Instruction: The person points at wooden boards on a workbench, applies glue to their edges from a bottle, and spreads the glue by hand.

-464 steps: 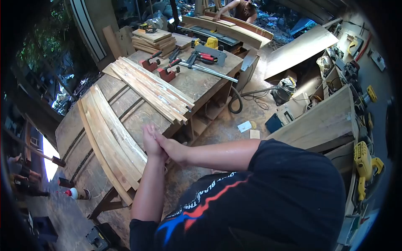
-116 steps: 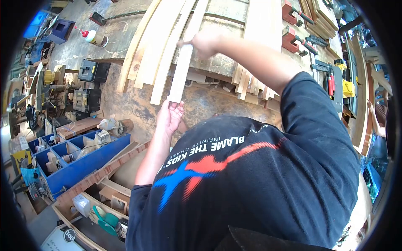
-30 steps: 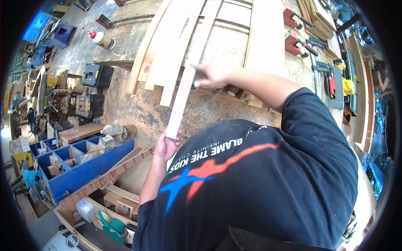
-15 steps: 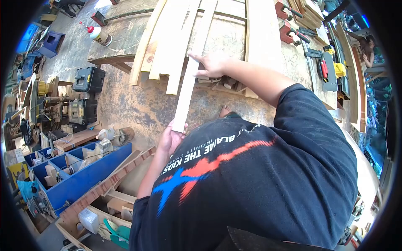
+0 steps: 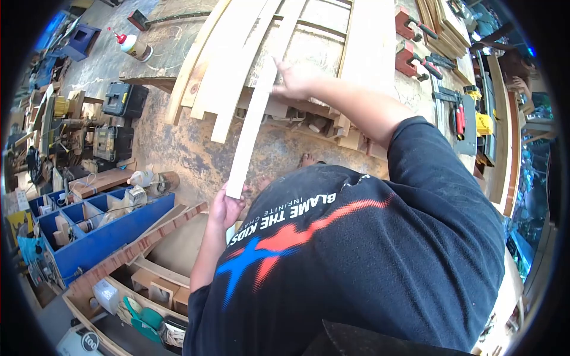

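A long pale wooden strip slants from the workbench down toward my body. My left hand is closed around its near end, with the palm beneath. My right hand is at the strip's right edge farther up, thumb and fingers apart; whether any fingers reach under the wood is hidden. Left of the strip, several pale boards lie side by side on the workbench, their near ends jutting over its edge.
A glue bottle stands at the bench's left. Red clamps and a yellow-handled tool lie right. Black tool cases and a blue divided box are on the left, near a wooden crate. Another person's arm shows far right.
The strip's near end has shifted left and slightly toward me with my left hand. My right hand has moved slightly up the view, its thumb now at the strip's edge.
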A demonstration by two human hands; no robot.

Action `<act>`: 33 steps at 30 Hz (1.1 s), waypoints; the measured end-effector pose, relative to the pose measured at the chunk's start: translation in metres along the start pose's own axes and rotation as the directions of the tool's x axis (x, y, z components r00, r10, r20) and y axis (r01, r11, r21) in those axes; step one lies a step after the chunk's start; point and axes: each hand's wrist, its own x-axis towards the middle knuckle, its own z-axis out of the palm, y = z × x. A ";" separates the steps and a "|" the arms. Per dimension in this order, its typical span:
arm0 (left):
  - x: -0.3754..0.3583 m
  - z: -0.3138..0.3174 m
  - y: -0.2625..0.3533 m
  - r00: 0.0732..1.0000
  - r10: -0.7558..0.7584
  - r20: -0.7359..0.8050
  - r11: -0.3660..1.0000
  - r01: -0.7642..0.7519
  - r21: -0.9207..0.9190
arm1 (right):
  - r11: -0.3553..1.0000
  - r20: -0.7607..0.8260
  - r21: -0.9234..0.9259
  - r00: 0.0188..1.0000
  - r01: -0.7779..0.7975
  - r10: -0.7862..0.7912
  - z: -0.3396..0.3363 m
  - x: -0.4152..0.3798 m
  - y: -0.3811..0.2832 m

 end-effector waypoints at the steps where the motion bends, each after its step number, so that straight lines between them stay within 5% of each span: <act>1: -0.001 0.003 -0.001 1.000 0.014 -0.012 1.000 -0.014 -0.007 | 0.984 0.140 -0.176 0.990 0.040 -0.015 -0.036 -0.024 -0.039; 2: -0.002 0.006 -0.004 0.999 0.026 -0.027 0.999 -0.027 -0.020 | 0.935 0.282 -0.340 0.959 0.104 -0.004 -0.054 -0.041 -0.060; 3: -0.002 0.006 -0.010 0.999 0.036 -0.039 0.999 -0.037 -0.028 | 0.900 0.324 -0.319 0.927 0.297 -0.191 -0.048 -0.045 -0.054; 6: -0.008 0.010 -0.020 0.994 0.060 -0.096 0.997 -0.063 -0.034 | 0.948 0.209 -0.266 0.971 0.175 -0.121 -0.048 -0.027 -0.027; 7: -0.009 0.012 -0.023 0.992 0.067 -0.111 0.996 -0.073 -0.046 | 0.978 0.250 -0.209 0.966 -0.009 0.062 -0.072 -0.027 -0.029; 8: -0.011 0.014 -0.025 0.989 0.076 -0.126 0.995 -0.084 -0.057 | 0.985 0.169 -0.162 0.982 -0.056 0.084 -0.068 -0.021 -0.019; 11: -0.016 0.018 -0.032 0.986 0.107 -0.125 0.991 -0.116 -0.064 | 0.986 0.151 -0.150 0.984 -0.075 0.098 -0.065 -0.004 -0.004; 14: -0.011 0.022 -0.033 0.984 0.130 -0.118 0.989 -0.138 -0.059 | 0.837 0.366 -0.386 0.897 0.387 -0.246 -0.097 -0.050 -0.047; 15: -0.014 0.023 -0.036 0.984 0.128 -0.126 0.989 -0.137 -0.061 | 0.953 0.378 -0.248 0.923 0.176 -0.072 -0.089 -0.033 -0.026; 17: -0.015 0.026 -0.038 0.977 0.134 -0.164 0.987 -0.147 -0.069 | 0.995 0.006 -0.099 1.000 0.024 -0.024 -0.038 0.037 0.058; 19: -0.016 0.029 -0.042 0.971 0.134 -0.198 0.986 -0.151 -0.072 | 0.987 0.204 -0.146 0.974 -0.069 0.098 -0.094 0.005 0.019; 22: -0.017 0.037 -0.039 0.967 0.118 -0.227 0.989 -0.134 -0.058 | 0.748 0.443 -0.490 0.867 0.448 -0.229 -0.114 -0.043 -0.001; 25: -0.016 0.040 -0.037 0.967 0.112 -0.231 0.990 -0.128 -0.056 | 0.915 0.198 -0.401 0.979 0.029 0.056 -0.124 -0.018 0.021; 27: -0.018 0.036 -0.036 0.960 0.133 -0.246 0.988 -0.149 -0.047 | 0.895 0.250 -0.439 0.968 0.082 0.034 -0.142 -0.028 0.004; 29: -0.019 0.036 -0.035 0.963 0.117 -0.244 0.990 -0.131 -0.045 | 0.772 0.391 -0.529 0.909 0.353 -0.148 -0.121 -0.027 0.013; 33: -0.018 0.036 -0.029 0.971 0.059 -0.233 0.993 -0.082 -0.089 | 0.939 0.125 -0.342 0.990 -0.025 0.071 -0.126 0.000 0.031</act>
